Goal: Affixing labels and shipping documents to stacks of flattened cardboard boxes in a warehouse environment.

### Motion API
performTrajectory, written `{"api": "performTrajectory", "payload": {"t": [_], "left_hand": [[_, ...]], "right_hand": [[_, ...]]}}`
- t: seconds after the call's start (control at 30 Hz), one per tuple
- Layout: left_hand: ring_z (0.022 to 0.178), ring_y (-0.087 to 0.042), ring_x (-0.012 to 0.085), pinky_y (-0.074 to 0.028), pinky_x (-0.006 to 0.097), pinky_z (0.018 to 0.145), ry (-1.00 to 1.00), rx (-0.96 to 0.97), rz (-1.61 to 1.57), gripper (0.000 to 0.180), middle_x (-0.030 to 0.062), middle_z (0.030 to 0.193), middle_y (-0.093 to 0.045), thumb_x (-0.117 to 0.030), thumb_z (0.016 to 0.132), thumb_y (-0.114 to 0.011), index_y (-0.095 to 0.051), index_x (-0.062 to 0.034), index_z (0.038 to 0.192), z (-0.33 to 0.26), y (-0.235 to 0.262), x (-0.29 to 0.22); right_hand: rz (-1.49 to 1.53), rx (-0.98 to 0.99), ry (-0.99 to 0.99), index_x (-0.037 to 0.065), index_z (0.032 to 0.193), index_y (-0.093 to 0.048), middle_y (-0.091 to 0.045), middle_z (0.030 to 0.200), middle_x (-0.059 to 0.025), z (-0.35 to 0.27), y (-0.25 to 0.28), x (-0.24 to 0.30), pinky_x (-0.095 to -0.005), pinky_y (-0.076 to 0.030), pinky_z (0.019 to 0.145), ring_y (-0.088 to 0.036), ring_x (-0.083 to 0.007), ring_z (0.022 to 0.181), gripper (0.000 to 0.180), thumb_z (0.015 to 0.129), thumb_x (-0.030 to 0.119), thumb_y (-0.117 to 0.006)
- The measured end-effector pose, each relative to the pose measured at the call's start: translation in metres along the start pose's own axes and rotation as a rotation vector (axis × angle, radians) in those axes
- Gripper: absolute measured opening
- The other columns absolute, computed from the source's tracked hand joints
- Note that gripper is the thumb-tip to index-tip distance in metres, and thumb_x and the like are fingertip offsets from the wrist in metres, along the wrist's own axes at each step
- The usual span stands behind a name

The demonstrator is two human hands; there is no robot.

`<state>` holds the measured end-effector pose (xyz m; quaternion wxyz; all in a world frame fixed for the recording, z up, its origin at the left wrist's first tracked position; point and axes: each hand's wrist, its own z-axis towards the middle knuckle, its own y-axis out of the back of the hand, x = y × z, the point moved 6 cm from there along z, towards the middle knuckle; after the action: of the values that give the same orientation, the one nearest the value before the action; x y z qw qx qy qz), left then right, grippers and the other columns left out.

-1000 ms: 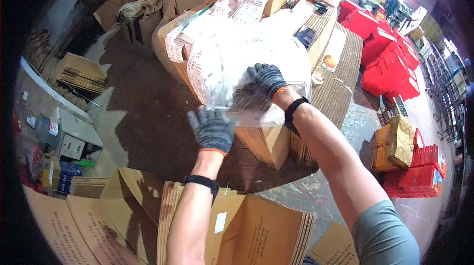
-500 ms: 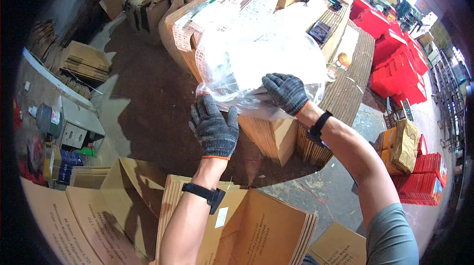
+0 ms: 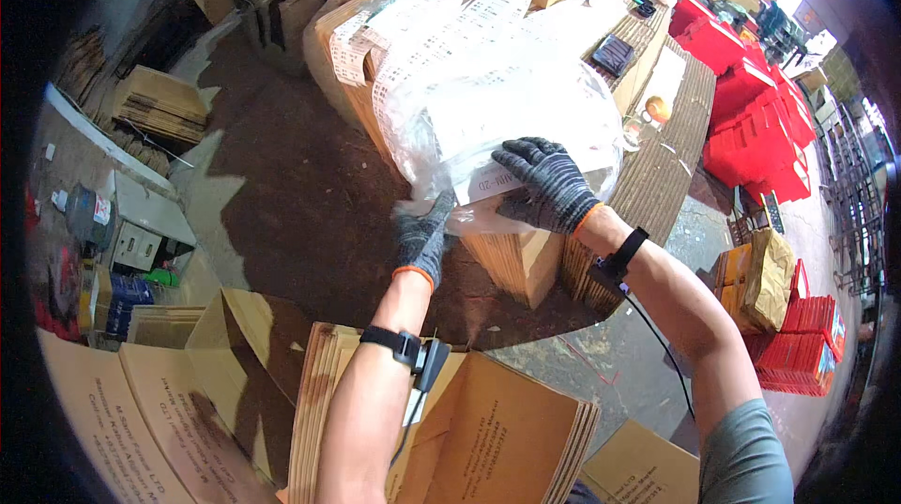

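Observation:
A clear plastic bag (image 3: 418, 161) lies over a stack of folded cardboard, with bright white printed sheets (image 3: 488, 114) in or under it. My left hand (image 3: 424, 239), in a grey glove with an orange cuff, is closed at the bag's near left edge. Its thumb points up beside a sheet corner, and the other fingers are partly hidden by plastic. Across the near right part of the white sheet rests my right hand (image 3: 554, 187), gloved alike, its fingers stretched out on top. Both wrists wear black straps.
Long printed label strips (image 3: 357, 53) drape over the stack's far left side. A black device (image 3: 613, 53) and a tape roll (image 3: 656, 110) sit on the cardboard at right. Red boxes (image 3: 741, 129) are piled farther right. Folded cartons (image 3: 511, 420) stand close in front of me.
My left hand has moved from lying spread at the bag's left edge to closing on its near edge, slightly right and lower. The sheet's printed near edge now shows beside my right hand.

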<state>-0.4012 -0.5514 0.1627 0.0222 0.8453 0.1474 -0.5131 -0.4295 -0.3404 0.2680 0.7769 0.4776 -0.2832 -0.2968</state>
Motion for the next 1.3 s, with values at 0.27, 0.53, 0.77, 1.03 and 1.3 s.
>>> {"api": "performTrajectory", "payload": {"t": [0.27, 0.53, 0.77, 1.03, 1.3], "left_hand": [[0.091, -0.066, 0.0192, -0.054, 0.034, 0.078, -0.167, 0.186, -0.38, 0.029, 0.0066, 0.104, -0.068, -0.026, 0.102, -0.063, -0.065, -0.0038, 0.121, 0.01, -0.011, 0.01], [0.095, -0.065, 0.0174, -0.055, 0.031, 0.081, -0.204, 0.43, -0.536, 0.029, 0.0058, 0.109, -0.068, -0.008, 0.095, -0.06, -0.068, -0.0038, 0.122, -0.038, -0.032, -0.037], [0.086, -0.06, 0.0117, -0.05, 0.026, 0.078, -0.269, 0.425, -0.419, 0.03, 0.0021, 0.101, -0.068, 0.001, 0.088, -0.058, -0.071, -0.0039, 0.114, -0.028, -0.011, -0.031], [0.083, -0.063, 0.0179, -0.051, 0.034, 0.074, -0.419, 0.384, -0.108, 0.021, 0.001, 0.092, -0.069, -0.005, 0.086, -0.06, -0.072, -0.0014, 0.104, -0.023, -0.018, -0.05], [0.084, -0.066, 0.0246, -0.054, 0.039, 0.076, -0.153, -0.247, -0.42, 0.045, 0.0112, 0.101, -0.071, -0.039, 0.096, -0.064, -0.07, 0.0041, 0.106, 0.036, 0.061, -0.012]], "right_hand": [[-0.029, -0.042, -0.103, 0.005, 0.136, -0.058, -0.062, 0.132, -0.0211, 0.027, -0.009, 0.031, -0.0496, -0.048, 0.103, -0.059, -0.0404, 0.122, 0.084, 0.068, 0.049, -0.083], [0.113, -0.091, 0.041, 0.002, 0.127, -0.065, -0.068, 0.123, -0.0227, 0.027, 0.021, 0.012, -0.0458, -0.051, 0.102, -0.065, -0.0407, 0.115, 0.08, 0.066, 0.049, -0.09], [0.379, 0.053, -0.057, 0.003, 0.128, -0.064, -0.069, 0.121, -0.0225, 0.042, 0.012, -0.007, -0.0458, -0.053, 0.097, -0.066, -0.0402, 0.111, 0.072, 0.075, 0.047, -0.085], [-0.026, 0.179, -0.354, 0.004, 0.137, -0.057, -0.068, 0.12, -0.0218, 0.052, 0.001, 0.008, -0.0479, -0.055, 0.088, -0.067, -0.0403, 0.105, 0.07, 0.071, 0.011, -0.078], [-0.155, -0.309, -0.03, 0.007, 0.118, -0.071, -0.064, 0.134, -0.0221, -0.026, 0.043, 0.021, -0.046, -0.054, 0.093, -0.066, -0.0382, 0.112, 0.04, 0.078, 0.008, -0.067]]}}
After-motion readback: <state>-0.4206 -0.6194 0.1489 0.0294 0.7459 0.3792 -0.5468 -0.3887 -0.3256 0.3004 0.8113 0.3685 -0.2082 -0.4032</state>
